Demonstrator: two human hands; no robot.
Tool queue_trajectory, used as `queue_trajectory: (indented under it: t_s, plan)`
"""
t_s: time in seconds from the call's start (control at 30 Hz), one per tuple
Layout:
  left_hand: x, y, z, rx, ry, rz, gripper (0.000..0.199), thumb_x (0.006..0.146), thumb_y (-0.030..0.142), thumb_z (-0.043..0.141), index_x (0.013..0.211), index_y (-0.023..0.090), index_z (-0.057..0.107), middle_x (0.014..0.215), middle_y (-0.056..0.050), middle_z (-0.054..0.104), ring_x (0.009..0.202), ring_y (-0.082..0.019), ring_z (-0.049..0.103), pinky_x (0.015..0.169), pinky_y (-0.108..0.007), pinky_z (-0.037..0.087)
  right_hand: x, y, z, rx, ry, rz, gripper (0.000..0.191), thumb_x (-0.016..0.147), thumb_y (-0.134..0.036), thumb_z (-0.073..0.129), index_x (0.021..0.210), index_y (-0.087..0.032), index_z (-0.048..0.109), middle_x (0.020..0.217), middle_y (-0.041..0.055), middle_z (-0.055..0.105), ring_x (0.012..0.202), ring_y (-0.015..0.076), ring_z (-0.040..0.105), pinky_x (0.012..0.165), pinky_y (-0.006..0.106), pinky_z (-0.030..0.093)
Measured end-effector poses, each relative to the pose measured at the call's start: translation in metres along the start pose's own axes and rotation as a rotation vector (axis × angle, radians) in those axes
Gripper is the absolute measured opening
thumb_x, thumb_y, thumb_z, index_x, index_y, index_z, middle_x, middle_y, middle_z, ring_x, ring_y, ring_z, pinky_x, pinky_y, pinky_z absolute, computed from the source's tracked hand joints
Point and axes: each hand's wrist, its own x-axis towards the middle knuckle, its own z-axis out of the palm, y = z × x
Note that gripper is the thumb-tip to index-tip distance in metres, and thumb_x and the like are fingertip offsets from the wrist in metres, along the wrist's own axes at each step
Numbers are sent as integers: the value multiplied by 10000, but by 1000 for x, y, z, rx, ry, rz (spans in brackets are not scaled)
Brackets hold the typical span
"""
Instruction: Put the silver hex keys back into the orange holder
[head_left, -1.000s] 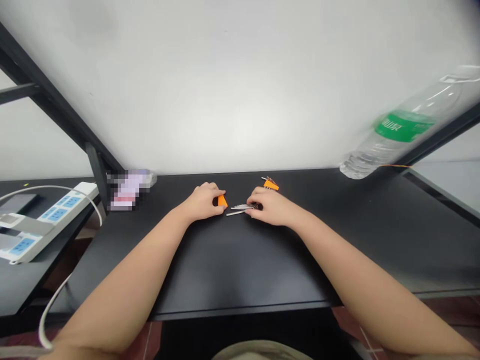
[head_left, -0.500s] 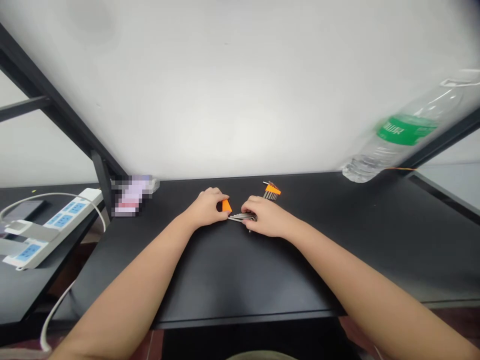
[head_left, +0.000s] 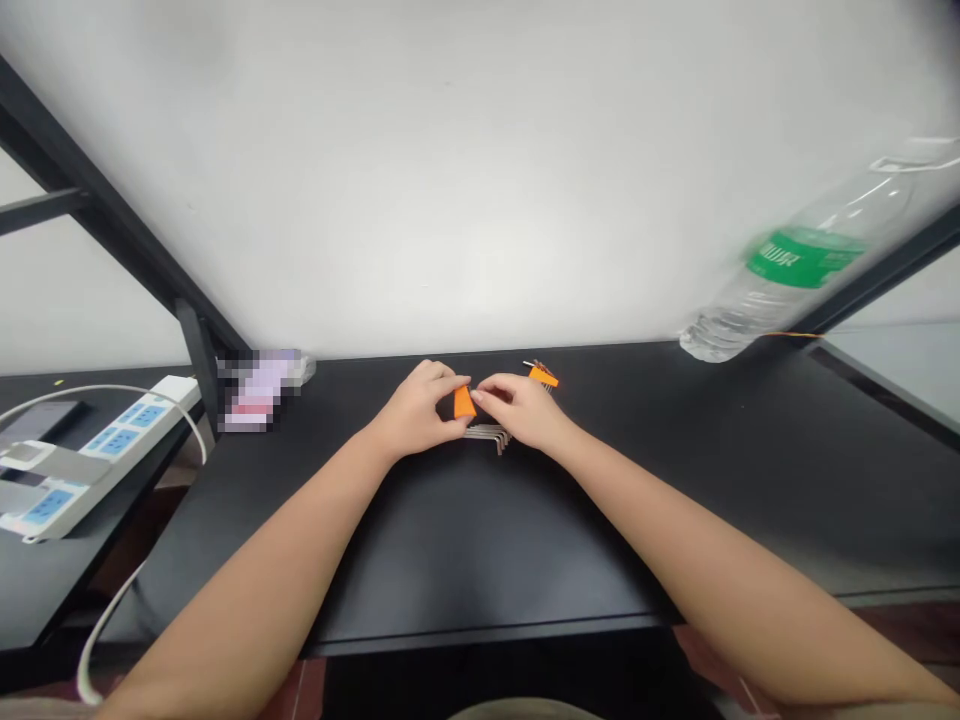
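Head view: left fingers [head_left: 453,429] pinch an orange holder [head_left: 464,403]; right fingers [head_left: 491,402] meet its edge, grip unclear.

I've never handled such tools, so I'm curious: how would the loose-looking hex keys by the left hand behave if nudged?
The hex keys look like bare metal, so probably stiff. Their bent ends would likely keep them from rolling far. Lying side by side, they might fan apart rather than move as one.

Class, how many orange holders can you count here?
2: one orange holder in the left hand, another orange holder on the black table beyond the right hand. More could be hidden.
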Motion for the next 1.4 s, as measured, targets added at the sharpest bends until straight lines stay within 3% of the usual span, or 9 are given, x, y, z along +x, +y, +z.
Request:
queue_trajectory:
  t_s: [0.17,0.33,0.5,0.63,0.8,0.87,1.03,1.17,1.4]
  plan:
    - [4,21,0,124,-13,111,467,842,290,718,1299,208,671,1126,-104,643,1053,-267,576,986,-467,501,-1,-5,-3,231,-33,128,226,901,-413,636,840,-198,669,731,-8,643,641,143,540,632,289,440]
    - [5,21,0,204,-66,75,473,853,356,720,1302,217,673,1177,-112,650,1106,-295,571,1009,-482,463,1,-2,-3,276,-28,183,129,830,-318,617,809,-197,653,653,-26,600,563,128,491,561,271,407]
    - [5,19,-6,225,-151,3,516,842,380,721,1331,223,675,1218,-116,648,1148,-310,570,1037,-479,453,4,6,-8,177,-18,259,70,779,-261,589,772,-209,636,591,-31,566,536,135,497,524,265,391]
    - [2,8,-12,217,-168,-61,514,842,376,704,1333,224,687,1218,-114,655,1143,-311,581,1030,-475,477,3,21,-27,-54,-90,328,112,803,-271,586,750,-209,662,613,-6,608,531,145,533,503,272,385]
    - [-2,-14,-12,232,-192,-160,514,836,387,694,1322,220,704,1211,-105,666,1151,-307,584,1021,-455,503,0,33,-50,-399,-260,291,118,814,-260,649,715,-217,696,762,34,704,640,178,616,557,297,424]
    - [-3,-20,-10,239,-211,-192,518,830,389,691,1322,226,706,1205,-99,672,1151,-305,586,1014,-448,509,-2,31,-52,-456,-267,279,128,848,-269,637,737,-225,686,785,36,706,656,182,616,569,303,422]
    - [-4,-24,-5,248,-224,-203,503,826,385,682,1307,241,717,1219,-90,678,1153,-305,592,1014,-450,501,-7,22,-43,-501,-237,120,121,856,-189,618,950,-229,681,948,42,711,782,184,629,678,296,453]
    - [-4,-24,-4,249,-225,-202,512,817,381,688,1313,258,714,1228,-81,678,1161,-308,592,1011,-456,496,-10,18,-31,-526,-259,-4,135,863,-143,602,949,-200,689,1023,74,686,857,188,635,772,302,468]
    - [-5,-24,-4,233,-229,-200,530,819,372,677,1334,254,705,1233,-86,671,1157,-305,593,1047,-461,478,-15,9,-27,-525,-323,-55,165,887,-101,578,928,-200,704,1015,81,691,864,197,650,787,308,476]
